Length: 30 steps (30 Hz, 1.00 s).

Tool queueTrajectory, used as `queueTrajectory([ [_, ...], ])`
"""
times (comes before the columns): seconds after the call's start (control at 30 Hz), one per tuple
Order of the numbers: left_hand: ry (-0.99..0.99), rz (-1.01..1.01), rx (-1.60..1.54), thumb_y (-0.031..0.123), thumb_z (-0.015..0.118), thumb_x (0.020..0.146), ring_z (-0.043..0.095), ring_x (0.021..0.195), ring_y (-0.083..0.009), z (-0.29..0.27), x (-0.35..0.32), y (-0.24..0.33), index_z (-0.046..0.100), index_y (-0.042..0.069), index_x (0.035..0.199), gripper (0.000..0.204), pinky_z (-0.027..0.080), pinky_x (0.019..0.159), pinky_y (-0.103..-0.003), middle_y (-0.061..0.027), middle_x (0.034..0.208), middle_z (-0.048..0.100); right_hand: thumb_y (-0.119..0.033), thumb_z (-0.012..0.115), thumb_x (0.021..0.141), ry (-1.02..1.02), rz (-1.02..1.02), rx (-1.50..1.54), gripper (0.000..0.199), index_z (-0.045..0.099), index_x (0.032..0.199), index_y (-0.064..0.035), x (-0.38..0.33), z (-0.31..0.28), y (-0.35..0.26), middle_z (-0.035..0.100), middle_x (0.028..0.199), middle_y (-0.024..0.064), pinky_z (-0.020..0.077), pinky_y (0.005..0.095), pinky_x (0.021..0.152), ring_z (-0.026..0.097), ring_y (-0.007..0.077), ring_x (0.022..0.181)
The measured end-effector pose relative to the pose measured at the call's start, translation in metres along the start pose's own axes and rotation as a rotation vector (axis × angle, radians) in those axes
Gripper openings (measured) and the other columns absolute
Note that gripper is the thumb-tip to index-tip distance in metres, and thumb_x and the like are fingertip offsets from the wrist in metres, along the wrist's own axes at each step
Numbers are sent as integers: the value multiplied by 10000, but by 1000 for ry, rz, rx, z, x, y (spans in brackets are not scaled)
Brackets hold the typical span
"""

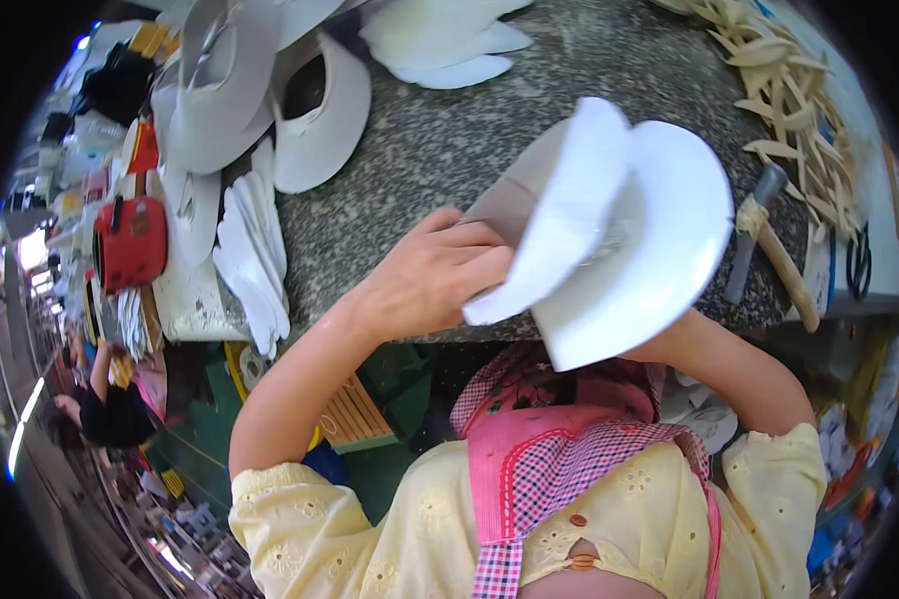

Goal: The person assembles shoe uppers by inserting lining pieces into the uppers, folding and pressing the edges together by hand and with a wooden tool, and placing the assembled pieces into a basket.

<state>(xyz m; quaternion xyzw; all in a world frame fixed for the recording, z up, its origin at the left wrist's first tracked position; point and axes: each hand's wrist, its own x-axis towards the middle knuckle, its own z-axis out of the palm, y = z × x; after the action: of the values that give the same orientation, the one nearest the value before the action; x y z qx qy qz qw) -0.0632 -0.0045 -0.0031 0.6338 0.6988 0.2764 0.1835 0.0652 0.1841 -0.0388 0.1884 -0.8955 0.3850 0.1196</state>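
Observation:
A white, curved piece with two broad flaps, looking like a shoe upper [659,225], is held up over the front edge of the stone worktop. My left hand [435,265] grips the near left flap, its fingers closed over the edge and partly inside the fold. My right forearm [729,364] reaches up behind the other flap, which hides my right hand and its fingers. To the left lie more white pieces of the same kind, one with a rounded opening [335,150].
Stacked white flat pieces [250,250] lie at the worktop's left edge, with others [449,45] at the back. A wooden-handled hammer [791,280] lies at right, near a pile of beige curved pieces [774,75]. The speckled worktop [410,150] ends just before me. A red bag [132,243] sits far left.

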Motion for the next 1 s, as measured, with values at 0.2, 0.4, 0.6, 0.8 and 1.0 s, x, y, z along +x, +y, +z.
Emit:
queueTrajectory([
  [0.2,148,-207,-211,72,555,721,552,767,-257,0,9,3,568,53,900,181,414,714,-339,-86,773,571,-160,667,614,124,7,-140,488,508,1070,-92,12,-13,-11,516,763,47,462,359,670,528,239,758],
  [0.4,593,-685,-591,188,584,777,572,701,-116,-4,17,-1,587,12,916,225,441,640,-258,-71,756,621,-138,572,731,84,437,212,505,397,1186,-6,40,-14,-3,572,932,200,439,388,735,555,375,845],
  [0.6,1124,-722,74,89,597,780,576,754,-116,-26,-102,7,596,-5,923,171,435,692,-229,-64,788,638,-86,527,756,157,392,154,512,347,1219,38,23,-9,-16,545,1010,230,412,339,813,557,324,947],
  [0.8,899,-952,410,207,747,587,509,887,-296,-8,-186,11,571,44,924,414,412,788,-372,-126,931,560,-41,497,773,255,369,245,611,226,1320,-3,32,-7,-10,366,1275,131,317,311,916,413,210,1106],
  [1.0,877,-778,436,168,693,644,522,881,-276,-7,-207,3,596,52,834,243,433,772,-359,-109,913,567,-184,563,784,482,188,-336,556,327,1246,17,40,-23,-41,452,1182,173,283,386,925,424,278,1094],
])
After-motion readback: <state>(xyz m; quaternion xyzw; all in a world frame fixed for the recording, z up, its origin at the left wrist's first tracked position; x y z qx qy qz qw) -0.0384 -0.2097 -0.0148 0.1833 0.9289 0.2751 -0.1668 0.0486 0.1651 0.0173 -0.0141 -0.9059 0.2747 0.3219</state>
